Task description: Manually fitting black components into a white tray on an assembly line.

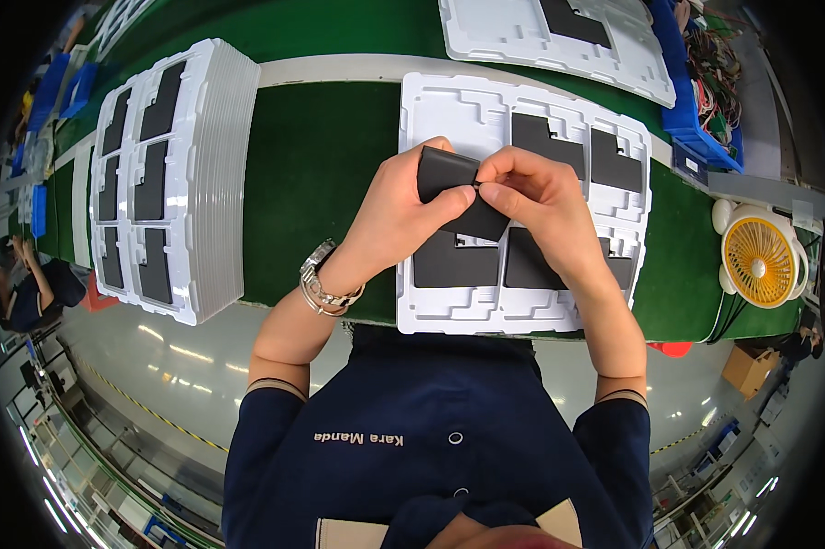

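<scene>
A matte black, flat, notched piece (447,168) is raised above a white moulded tray (451,119). My left hand (387,212) is closed around its left side, the thumb lying across its face. With thumb and forefinger, my right hand (548,203) pinches a tiny part at the piece's notched edge, too small to make out. In the tray's compartments lie several similar black pieces (455,266), some partly hidden by my hands and right forearm. The upper left compartment holds none that I can see.
On the green table (316,192), a tall stack of white trays (218,183) stands at left, its top one holding black pieces. Another tray (495,32) lies at the far right, near a blue bin (682,121) of wires. A yellow-and-white fan (758,263) stands at right.
</scene>
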Demonstrator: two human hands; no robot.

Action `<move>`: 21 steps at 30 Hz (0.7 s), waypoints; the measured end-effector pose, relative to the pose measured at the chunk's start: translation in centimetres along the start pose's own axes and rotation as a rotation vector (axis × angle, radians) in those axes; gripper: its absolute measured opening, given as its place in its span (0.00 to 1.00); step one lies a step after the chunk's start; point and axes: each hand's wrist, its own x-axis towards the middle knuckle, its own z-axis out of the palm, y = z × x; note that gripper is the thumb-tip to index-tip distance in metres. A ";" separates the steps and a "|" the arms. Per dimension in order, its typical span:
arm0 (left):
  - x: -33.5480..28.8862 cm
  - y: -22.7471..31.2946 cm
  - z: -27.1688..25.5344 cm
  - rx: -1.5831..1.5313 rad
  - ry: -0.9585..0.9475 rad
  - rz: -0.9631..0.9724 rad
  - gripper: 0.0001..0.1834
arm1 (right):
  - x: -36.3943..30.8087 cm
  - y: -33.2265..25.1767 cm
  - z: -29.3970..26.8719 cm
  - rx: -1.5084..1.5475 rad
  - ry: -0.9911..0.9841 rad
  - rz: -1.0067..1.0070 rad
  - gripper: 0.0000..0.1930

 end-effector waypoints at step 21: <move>0.1 0.1 0.0 0.014 0.004 -0.003 0.09 | 0.3 0.1 0.1 0.103 0.028 0.059 0.05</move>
